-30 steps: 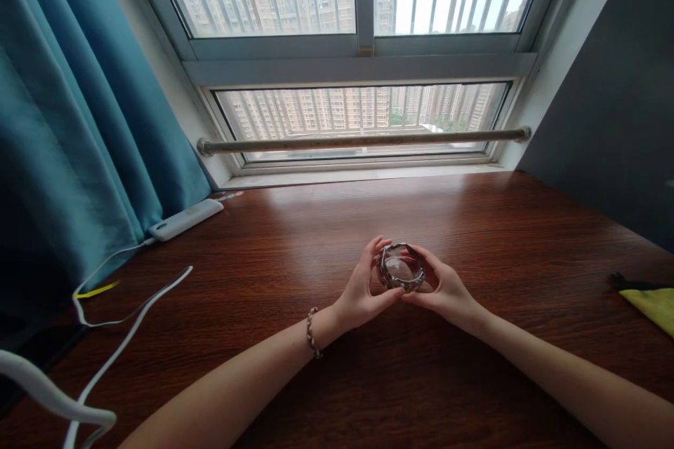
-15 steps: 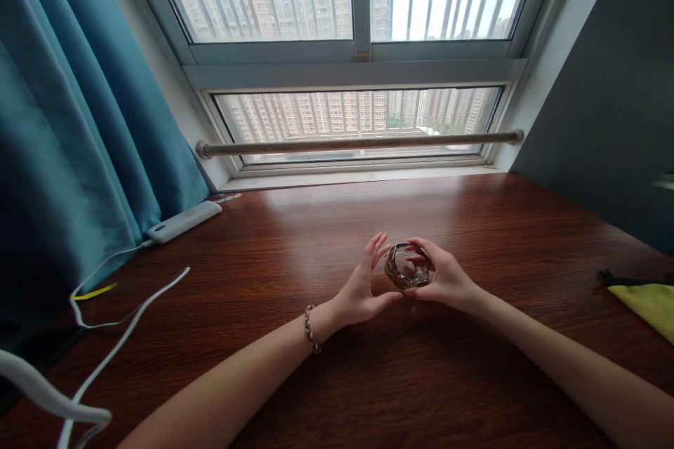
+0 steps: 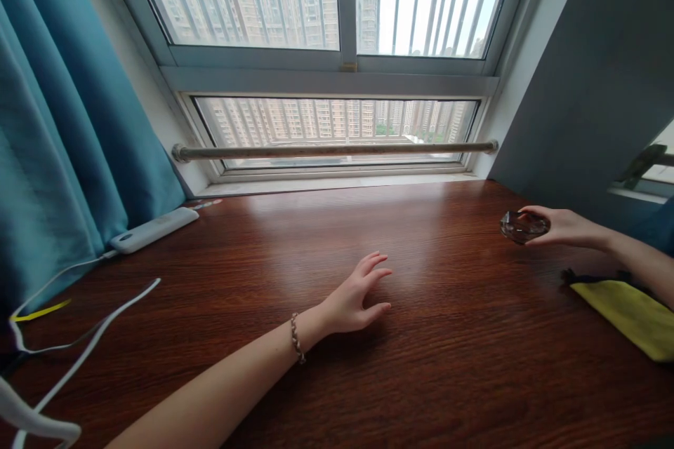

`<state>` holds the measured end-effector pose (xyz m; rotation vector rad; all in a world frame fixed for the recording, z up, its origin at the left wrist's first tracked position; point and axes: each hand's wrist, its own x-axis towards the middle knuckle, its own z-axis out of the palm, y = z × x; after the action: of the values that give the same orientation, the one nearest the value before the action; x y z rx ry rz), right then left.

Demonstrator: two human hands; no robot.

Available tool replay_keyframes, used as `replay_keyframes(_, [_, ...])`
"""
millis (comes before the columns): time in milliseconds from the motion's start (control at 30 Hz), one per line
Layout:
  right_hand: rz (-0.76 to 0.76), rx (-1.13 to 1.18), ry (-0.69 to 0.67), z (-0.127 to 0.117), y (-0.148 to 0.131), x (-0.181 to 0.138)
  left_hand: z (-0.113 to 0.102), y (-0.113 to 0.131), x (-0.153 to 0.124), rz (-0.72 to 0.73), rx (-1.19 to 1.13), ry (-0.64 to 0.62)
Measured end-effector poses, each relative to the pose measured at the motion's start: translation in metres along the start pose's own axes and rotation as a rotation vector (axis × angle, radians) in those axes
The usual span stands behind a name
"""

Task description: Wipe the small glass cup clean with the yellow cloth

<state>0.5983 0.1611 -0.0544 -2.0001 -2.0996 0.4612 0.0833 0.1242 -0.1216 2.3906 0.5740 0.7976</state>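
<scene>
My right hand (image 3: 561, 226) grips a small clear glass dish (image 3: 523, 226) with a faceted rim, held just above the dark wooden table (image 3: 437, 337) at the far right, close to the grey wall. My left hand (image 3: 354, 299) rests near the middle of the table with fingers spread and nothing in it. A beaded bracelet (image 3: 298, 338) circles my left wrist.
A yellow cloth with a black edge (image 3: 632, 309) lies at the right under my right forearm. A white power bank (image 3: 154, 229) and white cables (image 3: 78, 358) sit at the left by the teal curtain (image 3: 68, 126). A metal rail (image 3: 331, 150) runs along the window.
Both hands held the glass dish at the centre; my left hand let go and stayed open on the table, while my right hand carried the dish far to the right.
</scene>
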Motion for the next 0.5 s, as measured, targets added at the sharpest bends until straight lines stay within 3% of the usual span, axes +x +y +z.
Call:
replay_keyframes(167, [0.092,-0.074,0.036,-0.014,0.052,-0.003,0.004,-0.007,-0.001,0.032,0.051,-0.034])
replay_keyframes(500, [0.05,-0.064,0.013,-0.012,0.056,0.005,0.004,-0.008,-0.002,0.015,0.082,-0.054])
